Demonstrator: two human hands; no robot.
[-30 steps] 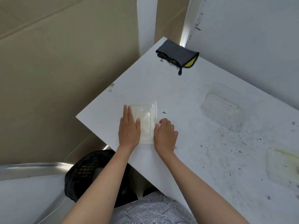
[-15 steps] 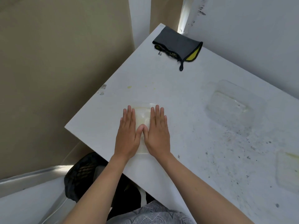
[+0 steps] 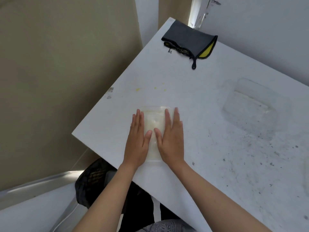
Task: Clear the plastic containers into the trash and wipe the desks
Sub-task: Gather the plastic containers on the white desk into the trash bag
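- A clear plastic container (image 3: 154,124) with a whitish film inside lies flat on the white surface (image 3: 192,101), close to its near left edge.
- The left hand (image 3: 138,139) rests on the container's left side, fingers straight and together, thumb lying across the plastic; its grip is flat and open, nothing clasped.
- The right hand (image 3: 171,139) lies on the container's right side in the same way, fingers straight, thumb pointing inward; the two thumbs nearly meet over the middle of the container.
- A second clear plastic container (image 3: 255,109) sits well apart to the right, farther back on the surface, amid dark specks and smudges.
- At the right edge of the view a faint outline of another clear piece (image 3: 306,178) shows; it is cut off and hard to make out.
- Small yellow spots (image 3: 138,89) mark the surface beyond the hands.
- A folded grey cloth with a yellow inner face and black trim (image 3: 189,41) lies at the far corner, near the wall.
- Below the near edge, beside the forearms, stands a black mesh trash bin (image 3: 90,180).
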